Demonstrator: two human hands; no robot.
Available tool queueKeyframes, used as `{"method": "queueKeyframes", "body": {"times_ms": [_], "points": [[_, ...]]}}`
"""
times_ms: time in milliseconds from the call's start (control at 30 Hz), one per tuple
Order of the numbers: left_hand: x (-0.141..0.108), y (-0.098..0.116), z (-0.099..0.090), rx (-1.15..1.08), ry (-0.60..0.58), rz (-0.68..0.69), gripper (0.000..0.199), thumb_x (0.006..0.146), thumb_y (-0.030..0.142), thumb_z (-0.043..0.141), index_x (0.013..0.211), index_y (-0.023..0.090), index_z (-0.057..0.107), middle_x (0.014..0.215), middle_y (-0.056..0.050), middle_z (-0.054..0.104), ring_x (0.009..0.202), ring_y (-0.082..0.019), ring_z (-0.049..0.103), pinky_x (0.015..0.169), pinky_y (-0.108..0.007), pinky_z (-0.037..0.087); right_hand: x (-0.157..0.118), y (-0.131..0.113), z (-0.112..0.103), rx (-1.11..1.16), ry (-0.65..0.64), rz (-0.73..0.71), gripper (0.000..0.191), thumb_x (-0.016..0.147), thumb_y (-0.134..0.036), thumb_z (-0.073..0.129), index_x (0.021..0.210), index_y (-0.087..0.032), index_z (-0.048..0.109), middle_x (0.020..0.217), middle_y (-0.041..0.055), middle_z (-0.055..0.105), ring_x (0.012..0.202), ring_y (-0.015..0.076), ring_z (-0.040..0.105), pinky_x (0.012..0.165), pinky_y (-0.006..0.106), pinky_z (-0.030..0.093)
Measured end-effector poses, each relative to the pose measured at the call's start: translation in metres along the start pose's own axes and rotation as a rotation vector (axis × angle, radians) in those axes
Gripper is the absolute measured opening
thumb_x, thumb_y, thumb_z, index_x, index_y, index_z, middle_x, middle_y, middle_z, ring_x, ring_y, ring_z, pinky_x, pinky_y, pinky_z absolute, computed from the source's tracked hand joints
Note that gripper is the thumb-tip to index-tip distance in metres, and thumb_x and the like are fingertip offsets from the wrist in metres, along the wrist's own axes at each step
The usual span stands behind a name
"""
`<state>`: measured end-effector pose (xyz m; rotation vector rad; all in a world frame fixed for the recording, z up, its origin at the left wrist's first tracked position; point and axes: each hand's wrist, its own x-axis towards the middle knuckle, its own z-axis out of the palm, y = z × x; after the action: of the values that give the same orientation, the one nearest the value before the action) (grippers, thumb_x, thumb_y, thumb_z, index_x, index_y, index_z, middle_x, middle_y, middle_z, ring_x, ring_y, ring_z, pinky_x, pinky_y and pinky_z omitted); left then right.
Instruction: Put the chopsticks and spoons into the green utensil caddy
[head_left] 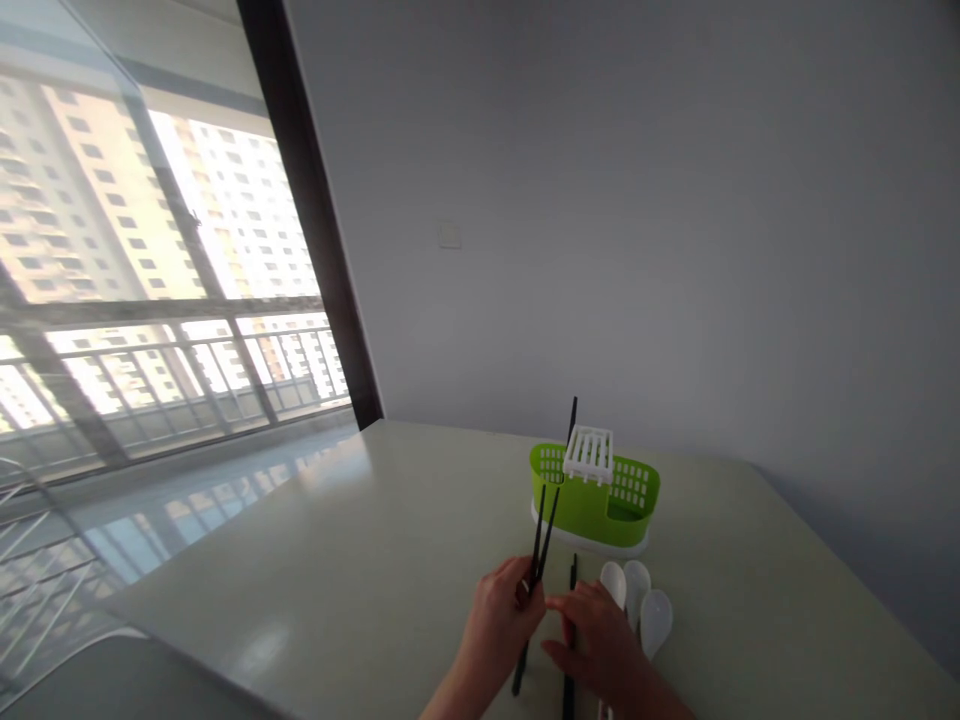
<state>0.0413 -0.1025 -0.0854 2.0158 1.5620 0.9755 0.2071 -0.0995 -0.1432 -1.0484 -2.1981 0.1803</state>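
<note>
My left hand (pixel 496 612) is closed around a pair of black chopsticks (pixel 551 520), held upright with a slight lean and their thin ends apart at the top. Beside it, my right hand (pixel 606 640) has its thumb and index finger spread, with nothing visibly gripped. Below and between those fingers, more black chopsticks (pixel 568 698) lie on the table, partly covered by the hand. Three white spoons (pixel 657 620) lie just right of my right hand, their handles partly hidden. Beyond both hands stands a green utensil holder (pixel 583 510) with a white slatted piece (pixel 590 455) on top.
A dark stick (pixel 574 412) rises from the back of the green holder. The pale table (pixel 360 560) reaches to a grey wall (pixel 600 220). At the lower left is a rounded grey chair back (pixel 142 680), with a large window (pixel 180 230) behind.
</note>
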Motion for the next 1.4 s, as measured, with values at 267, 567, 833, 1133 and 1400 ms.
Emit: {"method": "queueKeyframes", "body": {"times_ms": [267, 567, 833, 1133, 1400], "points": [[-0.006, 0.008, 0.021, -0.266, 0.06, -0.037, 0.018, 0.075, 0.02, 0.049, 0.083, 0.016, 0.064, 0.066, 0.0, 0.061, 0.056, -0.008, 0.054, 0.051, -0.015, 0.042, 0.002, -0.003, 0.007, 0.072, 0.024, 0.031, 0.017, 0.077, -0.027, 0.056, 0.065, -0.021, 0.047, 0.062, -0.004, 0.053, 0.061, 0.0132, 0.048, 0.063, 0.027, 0.031], [0.0, 0.01, -0.003, -0.602, -0.104, -0.096, 0.028, 0.075, 0.034, 0.057, 0.089, 0.012, 0.065, 0.068, -0.001, 0.057, 0.048, -0.006, 0.05, 0.043, -0.017, 0.047, -0.002, 0.0, 0.012, -0.005, -0.031, -0.039, 0.014, 0.084, -0.027, 0.05, 0.072, -0.02, 0.046, 0.07, -0.0019, 0.054, 0.069, 0.0147, 0.049, 0.069, 0.03, 0.031], [0.001, 0.015, -0.02, -0.585, -0.149, -0.015, 0.024, 0.076, 0.032, 0.06, 0.088, 0.013, 0.069, 0.073, -0.003, 0.059, 0.057, -0.009, 0.055, 0.049, -0.019, 0.051, -0.001, -0.002, 0.01, 0.02, -0.097, -0.018, 0.009, 0.078, -0.021, 0.059, 0.073, -0.021, 0.051, 0.076, -0.002, 0.058, 0.078, 0.0166, 0.052, 0.077, 0.031, 0.033], [0.089, 0.046, -0.085, -0.486, 0.256, 0.192, 0.03, 0.075, 0.038, 0.059, 0.091, 0.015, 0.069, 0.086, -0.003, 0.066, 0.066, -0.011, 0.058, 0.052, -0.021, 0.054, 0.003, 0.001, -0.005, -0.007, -0.033, -0.004, 0.019, 0.08, -0.018, 0.055, 0.097, -0.026, 0.058, 0.079, -0.0017, 0.062, 0.078, 0.0176, 0.054, 0.081, 0.033, 0.032], [0.195, 0.043, -0.041, -0.267, 0.156, 0.169, 0.029, 0.078, 0.032, 0.053, 0.092, 0.013, 0.068, 0.077, -0.002, 0.067, 0.062, -0.009, 0.059, 0.054, -0.018, 0.05, 0.005, 0.016, 0.008, -0.145, 0.033, -0.12, 0.016, 0.072, -0.014, 0.057, 0.084, -0.025, 0.059, 0.072, -0.0021, 0.062, 0.072, 0.017, 0.053, 0.075, 0.033, 0.031]]}}
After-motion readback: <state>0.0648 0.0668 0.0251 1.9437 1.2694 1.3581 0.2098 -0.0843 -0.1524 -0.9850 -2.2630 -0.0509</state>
